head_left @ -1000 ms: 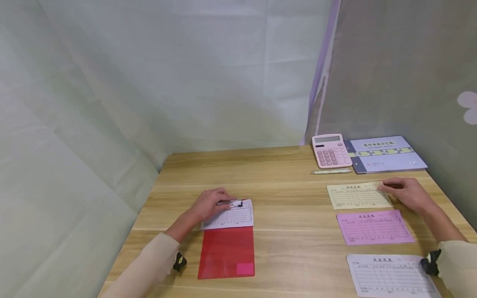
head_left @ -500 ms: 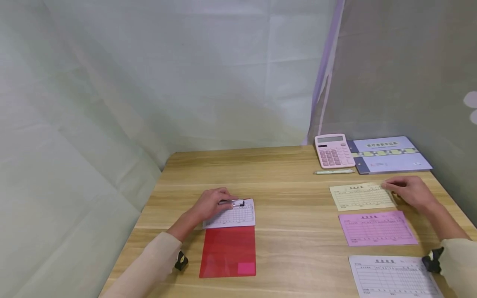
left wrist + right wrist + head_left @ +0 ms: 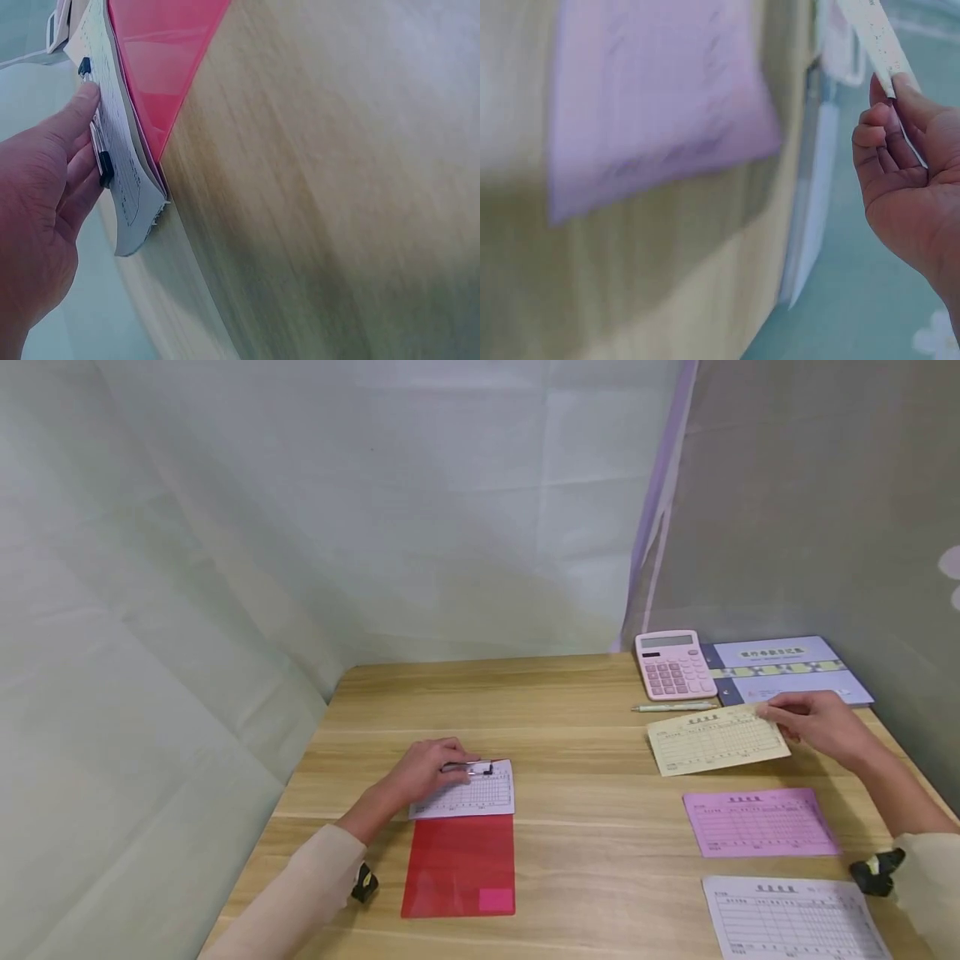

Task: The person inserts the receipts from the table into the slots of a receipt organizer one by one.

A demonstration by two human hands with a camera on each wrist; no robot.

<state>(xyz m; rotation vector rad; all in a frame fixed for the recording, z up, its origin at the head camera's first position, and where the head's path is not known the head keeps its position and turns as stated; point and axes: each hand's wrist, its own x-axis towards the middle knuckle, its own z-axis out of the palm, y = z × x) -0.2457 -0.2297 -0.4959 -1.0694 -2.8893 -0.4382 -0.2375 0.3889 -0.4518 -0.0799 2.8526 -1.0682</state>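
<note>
My right grip (image 3: pixel 819 727) is pinching the yellow slip (image 3: pixel 716 741) by one end; it sticks out left of that grip and could flop or crease. Left grip (image 3: pixel 426 774) pinches the clip (image 3: pixel 106 169); a slipping thumb might skew the sheets (image 3: pixel 480 795) underneath.

I stretch both arms (image 3: pixel 300 889) forward, well apart. My left hand (image 3: pixel 423 772) pinches, thumb set against the fingers. My right hand (image 3: pixel 821 727) pinches too, at the thumb's tip, its lower fingers curled toward the palm.
</note>
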